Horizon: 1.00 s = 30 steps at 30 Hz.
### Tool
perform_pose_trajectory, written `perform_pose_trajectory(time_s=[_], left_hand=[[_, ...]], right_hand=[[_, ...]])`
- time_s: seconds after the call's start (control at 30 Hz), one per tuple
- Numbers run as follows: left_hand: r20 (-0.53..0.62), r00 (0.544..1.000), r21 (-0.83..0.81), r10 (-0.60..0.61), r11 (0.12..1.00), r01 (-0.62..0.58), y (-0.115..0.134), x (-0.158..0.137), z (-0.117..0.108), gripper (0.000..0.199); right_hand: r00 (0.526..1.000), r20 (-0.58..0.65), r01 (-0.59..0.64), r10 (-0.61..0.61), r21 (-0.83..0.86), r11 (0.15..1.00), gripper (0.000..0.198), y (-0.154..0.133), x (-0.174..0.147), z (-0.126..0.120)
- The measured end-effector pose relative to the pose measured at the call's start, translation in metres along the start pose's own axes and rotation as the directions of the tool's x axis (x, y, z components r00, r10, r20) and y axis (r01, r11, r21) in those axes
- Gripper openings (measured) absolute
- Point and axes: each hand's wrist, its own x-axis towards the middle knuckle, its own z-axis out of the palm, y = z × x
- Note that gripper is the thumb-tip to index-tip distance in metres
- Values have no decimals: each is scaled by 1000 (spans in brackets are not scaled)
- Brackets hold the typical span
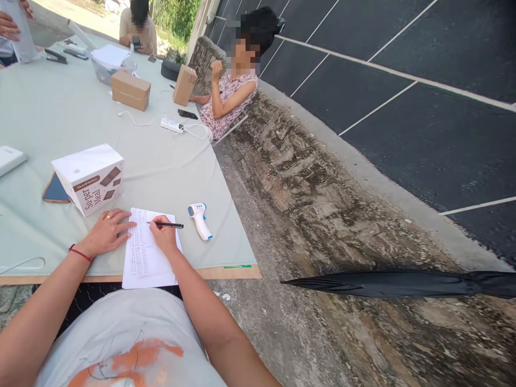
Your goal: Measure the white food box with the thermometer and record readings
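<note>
My right hand (163,236) grips a black pen (174,225) over a stack of white paper (155,267) at the table's near edge. Rows of small writing fill the left part of the top sheet; I cannot read them. My left hand (108,231) lies flat with fingers spread, its fingertips at the sheet's left edge. Just beyond it stands a white box (91,174) with brown print, beside a dark blue flat item (57,190) partly hidden behind it. To the right of the paper lies a white and blue infrared thermometer (199,221).
Farther along the table (161,161) are two brown cardboard boxes (131,91), a white power strip (172,126), a phone (187,114) and a plastic basket (107,72) with papers. Other people sit around it. A folded black umbrella (382,283) is at the right.
</note>
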Motion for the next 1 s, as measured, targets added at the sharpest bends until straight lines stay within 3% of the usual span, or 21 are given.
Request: perform_pose_trajectory(time_s=[0.2, 0.57, 0.8, 1.0], left_hand=[[0, 1000, 17, 11, 1000, -11, 1, 0, -1, 41], [9, 1000, -10, -5, 1000, 5, 2, 1, -2, 41], [-14, 1000, -22, -12, 1000, 12, 1, 0, 1, 40], [-78, 997, -46, -8, 999, 4, 2, 1, -3, 36]], right_hand=[[998, -35, -50, 52, 47, 998, 9, -1, 0, 0], [1000, -28, -6, 6, 11, 1000, 8, 3, 1, 1], [982, -80, 166, -171, -62, 984, 26, 2, -1, -6], [943, 37, 328, -331, -271, 905, 32, 6, 4, -21]])
